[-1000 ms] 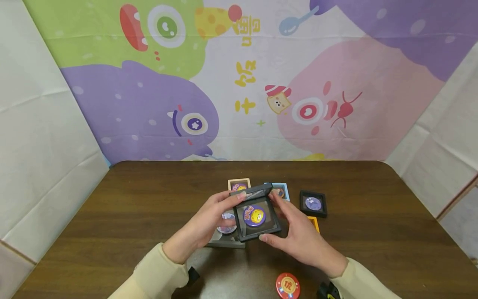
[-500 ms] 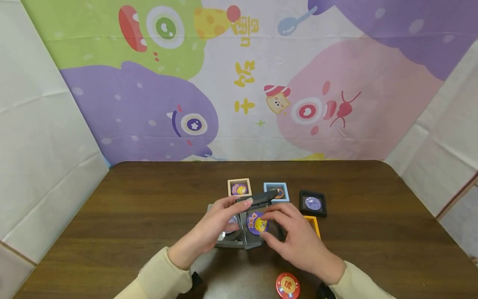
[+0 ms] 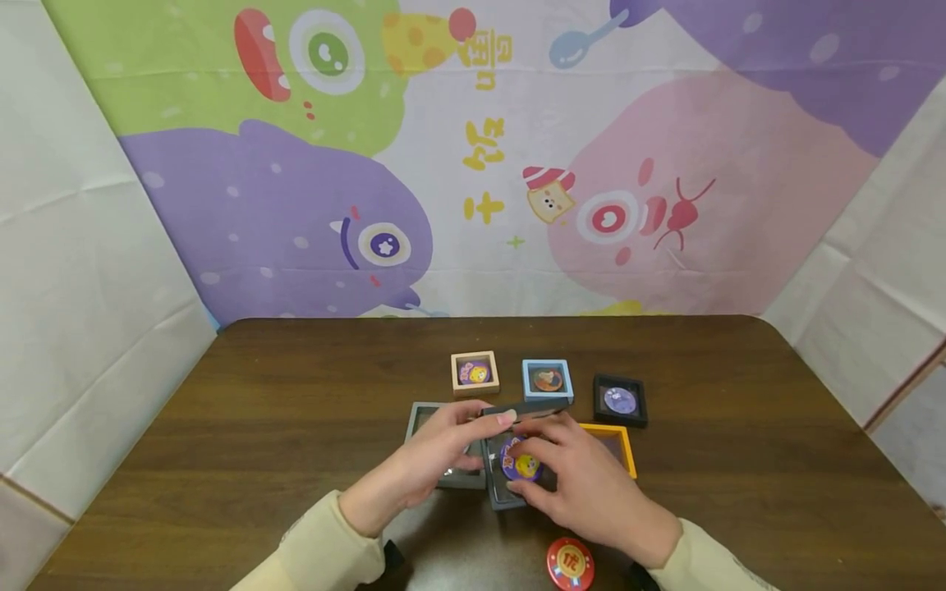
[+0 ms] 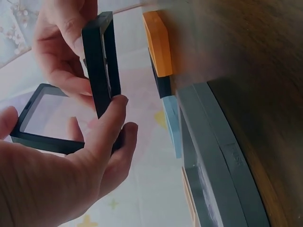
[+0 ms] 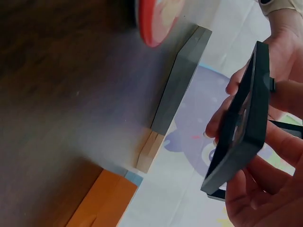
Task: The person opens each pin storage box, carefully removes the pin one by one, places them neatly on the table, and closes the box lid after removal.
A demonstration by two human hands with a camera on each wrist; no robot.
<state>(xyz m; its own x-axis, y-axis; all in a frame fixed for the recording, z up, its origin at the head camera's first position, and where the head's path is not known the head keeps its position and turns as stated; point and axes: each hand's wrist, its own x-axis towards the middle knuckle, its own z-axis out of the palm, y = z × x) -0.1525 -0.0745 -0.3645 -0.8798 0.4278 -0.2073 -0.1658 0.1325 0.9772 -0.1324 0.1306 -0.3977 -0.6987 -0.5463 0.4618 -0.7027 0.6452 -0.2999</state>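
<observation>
Black square hinged case (image 4: 96, 66), lid up, held off the brown wooden worktop (image 3: 222, 460), just right of the large grey square frame (image 4: 213, 137). Left hand (image 3: 436, 447) grips it; right hand (image 3: 584, 476) bends thumb and fingertips about the round purple-and-yellow badge (image 3: 528, 466) at the case. Pinch firmness can't be told.

Step in hand, probably: placing or freeing that badge. Next move likely calls for a steady case and a careful fingertip hold on the badge rim.

Counts. Held cases: one. Worktop frames: five, being the grey one; beige (image 3: 476, 391), just beyond it; light-blue (image 3: 526, 379), beyond and right; small black (image 3: 622, 422), farther right; orange (image 3: 624, 451), right, roughly level. Badges plainly seen: five, namely the held one, one each in beige, light-blue and small black, plus a loose red disc (image 3: 571, 564), nearer the person, right of grey. Grey and orange contents: unclear.
</observation>
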